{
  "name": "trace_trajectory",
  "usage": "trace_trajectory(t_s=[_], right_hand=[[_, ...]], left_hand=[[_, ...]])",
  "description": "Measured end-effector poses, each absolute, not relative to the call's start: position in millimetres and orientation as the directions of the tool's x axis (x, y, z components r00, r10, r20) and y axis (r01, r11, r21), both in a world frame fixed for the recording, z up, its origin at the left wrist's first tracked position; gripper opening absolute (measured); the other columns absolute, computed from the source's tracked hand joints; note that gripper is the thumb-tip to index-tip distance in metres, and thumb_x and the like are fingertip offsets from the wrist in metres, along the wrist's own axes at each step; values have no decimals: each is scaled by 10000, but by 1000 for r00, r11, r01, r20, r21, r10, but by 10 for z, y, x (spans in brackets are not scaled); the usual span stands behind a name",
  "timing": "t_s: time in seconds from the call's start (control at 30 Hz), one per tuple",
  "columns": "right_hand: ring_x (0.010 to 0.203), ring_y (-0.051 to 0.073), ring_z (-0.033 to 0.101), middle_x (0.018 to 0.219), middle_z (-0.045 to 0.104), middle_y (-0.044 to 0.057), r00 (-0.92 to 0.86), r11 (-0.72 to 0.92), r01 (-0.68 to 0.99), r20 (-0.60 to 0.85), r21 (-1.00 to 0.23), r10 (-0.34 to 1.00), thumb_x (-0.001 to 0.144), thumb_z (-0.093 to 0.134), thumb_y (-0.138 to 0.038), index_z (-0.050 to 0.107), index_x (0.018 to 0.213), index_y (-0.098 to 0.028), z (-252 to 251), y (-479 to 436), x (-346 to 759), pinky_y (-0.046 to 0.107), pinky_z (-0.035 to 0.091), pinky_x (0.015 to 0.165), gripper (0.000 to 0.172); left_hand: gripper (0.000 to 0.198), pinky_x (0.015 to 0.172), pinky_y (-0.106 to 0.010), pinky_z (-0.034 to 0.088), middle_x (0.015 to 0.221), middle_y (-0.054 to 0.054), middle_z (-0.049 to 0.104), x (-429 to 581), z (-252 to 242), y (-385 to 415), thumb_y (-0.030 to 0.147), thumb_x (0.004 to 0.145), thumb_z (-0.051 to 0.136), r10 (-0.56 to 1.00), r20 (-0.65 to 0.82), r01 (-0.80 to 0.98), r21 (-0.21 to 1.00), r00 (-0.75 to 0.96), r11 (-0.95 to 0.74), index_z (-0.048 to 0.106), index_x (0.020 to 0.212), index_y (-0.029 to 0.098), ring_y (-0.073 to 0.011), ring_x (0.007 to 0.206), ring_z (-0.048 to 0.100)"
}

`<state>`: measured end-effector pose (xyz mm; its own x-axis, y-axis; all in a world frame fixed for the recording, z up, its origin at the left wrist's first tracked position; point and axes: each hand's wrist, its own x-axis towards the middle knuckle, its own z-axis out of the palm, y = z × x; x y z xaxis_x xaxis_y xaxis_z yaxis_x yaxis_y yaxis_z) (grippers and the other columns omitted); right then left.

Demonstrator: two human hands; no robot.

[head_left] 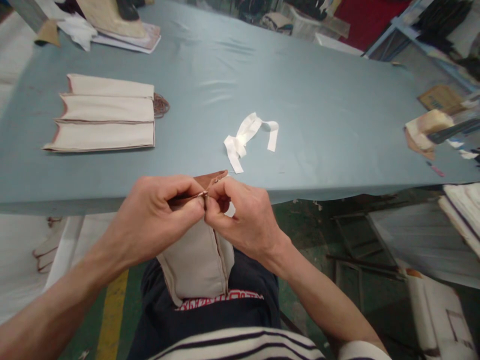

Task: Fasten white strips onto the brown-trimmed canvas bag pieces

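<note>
A cream bag (197, 255) with brown edging rests upright on my lap, against the table's front edge. Its brown upper part (208, 181) shows behind my fingers. My left hand (161, 215) is closed, thumb and forefinger pinching the bag's top edge. Fingertip to fingertip with it, my right hand (243, 215) pinches at the same spot, beside a small shiny metal piece (203, 194). The fingers partly cover that piece, so its exact kind is hidden. What exactly lies between the right fingertips cannot be made out.
On the blue-grey table (318, 110), three cream bag pieces (108, 110) lie at the left, brown cords (161, 105) beside them. White tape (247, 132) lies crumpled ahead of my hands. A yellowish block (435, 122) sits far right; papers (150, 40) lie back left.
</note>
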<state>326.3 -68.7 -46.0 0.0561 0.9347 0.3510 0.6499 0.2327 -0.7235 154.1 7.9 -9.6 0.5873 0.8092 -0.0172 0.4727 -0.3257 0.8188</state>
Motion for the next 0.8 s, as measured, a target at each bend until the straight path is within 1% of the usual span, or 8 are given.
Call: trace_trajectory(t_s=[0.07,0.13,0.2,0.27,0.33,0.43,0.6,0.8], right_hand=[[667,142,619,746,697,-10,141,163,589,299,-792,944,900,592,-218,552,806,-250,-483,-672,3224,274,475,680,107],[638,133,590,716,662,-32,190,87,469,197,-879,962,867,603,-223,530,788,-256,-499,-662,3200,262,456,638,113],[615,128,571,701,640,-42,180,27,328,90,-944,979,859,607,-243,526,780,-257,-507,-664,3201,254,441,596,114],[614,127,570,698,634,-42,145,4,233,39,-973,989,868,610,-271,534,779,-253,-507,-678,3225,252,446,584,119],[617,125,566,695,630,-41,128,30,220,59,-975,990,884,617,-284,542,779,-248,-492,-700,3265,252,450,589,135],[653,126,596,741,676,-24,82,126,297,157,-946,984,932,635,-294,595,827,-229,-442,-727,3330,255,481,630,130],[749,150,691,837,778,29,23,154,497,191,-854,981,993,633,-275,661,892,-206,-341,-741,3389,272,533,719,125],[729,146,691,810,769,22,10,185,551,228,-814,974,987,622,-243,645,859,-208,-353,-725,3406,267,530,719,134]], left_hand=[[245,542,-240,367,582,20,610,1572,-170,55,394,752,628,835,-59,418,884,546,-211,702,616,204,-141,588,499],[211,495,-234,363,577,31,591,1582,-263,36,406,726,696,831,-207,321,946,515,37,670,644,213,-132,541,472],[228,449,-224,346,561,51,550,1569,-338,17,407,686,770,782,-355,239,933,512,268,640,677,220,-114,488,428],[260,437,-210,338,563,63,531,1539,-365,2,405,681,813,745,-403,209,915,531,346,633,697,218,-100,474,409],[250,444,-200,338,584,63,554,1511,-330,-6,405,725,823,743,-370,247,929,557,277,667,723,209,-95,486,417],[245,464,-203,353,601,46,613,1500,-207,-8,433,802,769,781,-244,349,937,574,36,737,747,196,-105,511,463],[272,542,-213,408,637,25,715,1521,-82,-39,385,870,641,807,32,437,828,590,-353,788,735,200,-133,589,599],[279,560,-225,422,663,21,743,1527,-133,-110,325,912,598,781,166,440,747,602,-498,792,767,188,-128,573,620]])
